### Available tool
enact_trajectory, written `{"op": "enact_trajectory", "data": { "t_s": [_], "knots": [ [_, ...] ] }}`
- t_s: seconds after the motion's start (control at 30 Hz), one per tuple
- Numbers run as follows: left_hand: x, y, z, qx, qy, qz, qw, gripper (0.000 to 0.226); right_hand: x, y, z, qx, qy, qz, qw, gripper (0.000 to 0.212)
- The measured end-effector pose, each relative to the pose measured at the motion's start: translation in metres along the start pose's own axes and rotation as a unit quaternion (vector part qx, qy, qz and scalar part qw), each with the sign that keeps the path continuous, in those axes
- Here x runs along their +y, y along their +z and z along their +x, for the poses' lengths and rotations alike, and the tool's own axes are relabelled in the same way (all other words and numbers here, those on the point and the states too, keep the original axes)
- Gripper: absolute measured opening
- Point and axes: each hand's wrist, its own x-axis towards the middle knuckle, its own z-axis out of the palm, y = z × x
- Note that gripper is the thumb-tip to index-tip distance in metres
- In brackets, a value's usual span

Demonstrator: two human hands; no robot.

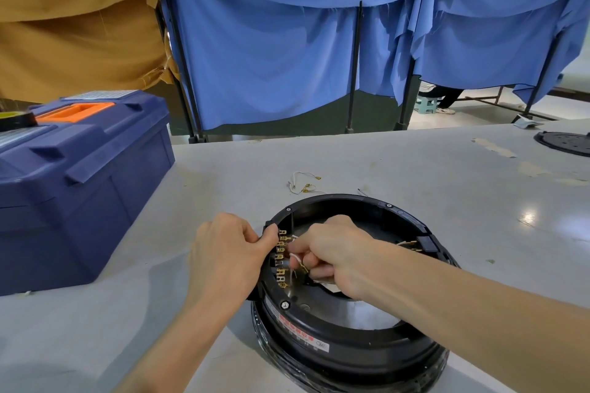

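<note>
A round black appliance base (351, 341) lies upside down on the grey table, open side up. A row of brass terminals (282, 260) runs along its inner left wall. My left hand (226, 252) grips the left rim of the base beside that row, thumb over the edge. My right hand (332, 252) reaches inside the ring and pinches a thin white wire (297, 260) with a brass connector, right next to the terminals. The fingertips hide the wire's end.
A dark blue toolbox (79, 182) with an orange handle stands at the left, a tape roll (16, 120) on its lid. Loose white wires (303, 183) lie behind the base. A black disc (565, 142) sits at the far right. Blue and tan curtains hang behind the table.
</note>
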Motion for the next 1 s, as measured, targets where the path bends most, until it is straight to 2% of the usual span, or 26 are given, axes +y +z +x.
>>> {"op": "enact_trajectory", "data": {
  "t_s": [0.1, 0.33, 0.53, 0.77, 1.0],
  "knots": [
    [-0.001, -0.002, 0.0, -0.001, 0.011, 0.007, 1.0, 0.053, -0.001, -0.004, -0.002, -0.031, 0.001, -0.026, 0.999, 0.019],
    [-0.004, -0.005, 0.001, 0.001, 0.006, 0.012, 1.0, 0.057, 0.006, -0.012, -0.013, -0.049, -0.063, -0.054, 0.995, 0.018],
    [0.0, -0.009, -0.002, 0.001, 0.011, 0.061, 0.998, 0.055, 0.009, -0.013, -0.018, -0.094, -0.089, -0.149, 0.98, 0.04],
    [-0.002, -0.01, -0.002, -0.017, 0.018, 0.078, 0.997, 0.058, 0.003, -0.021, -0.013, -0.118, -0.101, -0.181, 0.971, 0.013],
    [-0.003, -0.01, -0.001, -0.023, 0.03, 0.06, 0.997, 0.059, -0.004, -0.023, -0.005, -0.126, -0.085, -0.188, 0.97, 0.009]
  ]
}}
